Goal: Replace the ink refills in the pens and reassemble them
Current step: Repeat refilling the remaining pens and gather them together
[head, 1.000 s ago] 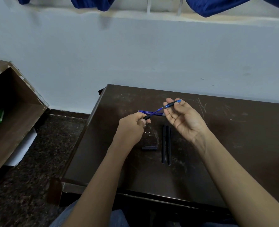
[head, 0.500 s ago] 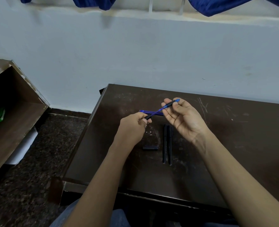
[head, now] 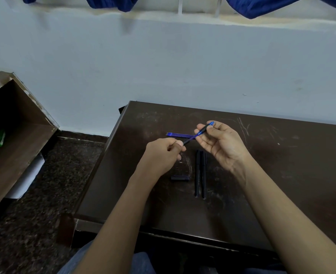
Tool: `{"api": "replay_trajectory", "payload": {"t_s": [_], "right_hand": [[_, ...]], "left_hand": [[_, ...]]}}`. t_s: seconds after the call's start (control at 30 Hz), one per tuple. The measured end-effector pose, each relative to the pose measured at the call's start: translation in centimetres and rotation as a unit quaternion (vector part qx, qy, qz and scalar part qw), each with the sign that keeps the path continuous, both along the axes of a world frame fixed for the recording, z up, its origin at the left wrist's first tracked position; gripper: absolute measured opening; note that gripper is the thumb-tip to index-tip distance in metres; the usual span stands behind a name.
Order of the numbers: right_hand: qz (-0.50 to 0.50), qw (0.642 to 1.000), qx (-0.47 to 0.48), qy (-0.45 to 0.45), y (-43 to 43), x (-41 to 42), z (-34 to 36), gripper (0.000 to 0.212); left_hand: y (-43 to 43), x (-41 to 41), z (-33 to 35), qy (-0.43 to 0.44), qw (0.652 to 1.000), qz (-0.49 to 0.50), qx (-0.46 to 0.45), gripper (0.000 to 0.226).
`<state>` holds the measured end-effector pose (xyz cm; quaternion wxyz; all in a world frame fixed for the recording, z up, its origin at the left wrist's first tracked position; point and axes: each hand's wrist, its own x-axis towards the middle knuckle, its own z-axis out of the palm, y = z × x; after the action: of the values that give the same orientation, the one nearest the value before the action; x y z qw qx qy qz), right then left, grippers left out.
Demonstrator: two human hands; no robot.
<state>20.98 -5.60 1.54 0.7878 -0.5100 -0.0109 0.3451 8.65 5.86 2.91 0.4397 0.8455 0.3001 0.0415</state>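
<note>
The left hand (head: 161, 155) has moved slightly toward the right hand (head: 222, 144), shortening the span of pen (head: 199, 133) visible between them. The left fingers curl round the pen's black end. The right thumb and fingertips pinch the blue end. The pen is held above the table (head: 281, 175), over the refills (head: 178, 134). The halves are probably being seated together. Two black pens (head: 200, 173) lie untouched.

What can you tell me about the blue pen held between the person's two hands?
The blue pen is slim, seemingly plastic, with a translucent blue barrel, a black grip section and a blue tip. It slants above the dark table, low end pinched by the left hand, high end held by fingertips of the right hand. Whether it is fully assembled cannot be told.
</note>
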Motion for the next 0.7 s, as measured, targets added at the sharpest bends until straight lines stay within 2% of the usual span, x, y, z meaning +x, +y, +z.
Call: {"api": "replay_trajectory", "payload": {"t_s": [0.2, 0.43, 0.6, 0.7], "right_hand": [[0.045, 0.999, -0.006, -0.004, 0.8, -1.6, -0.1, 0.010], [0.045, 0.999, -0.013, -0.014, 0.6, -1.7, 0.0, 0.010], [0.043, 0.999, -0.010, -0.010, 0.6, -1.6, -0.2, 0.013], [0.042, 0.999, -0.010, -0.014, 0.6, -1.5, -0.2, 0.017]], "left_hand": [[-0.1, 0.3, 0.0, -0.002, 1.000, 0.011, -0.012, 0.032], [-0.3, 0.0, -0.1, -0.014, 1.000, -0.008, -0.014, 0.012], [-0.3, 0.4, 0.1, -0.011, 0.999, 0.028, -0.044, 0.038], [-0.1, 0.1, 0.0, -0.015, 1.000, 0.006, -0.002, 0.023]]}}
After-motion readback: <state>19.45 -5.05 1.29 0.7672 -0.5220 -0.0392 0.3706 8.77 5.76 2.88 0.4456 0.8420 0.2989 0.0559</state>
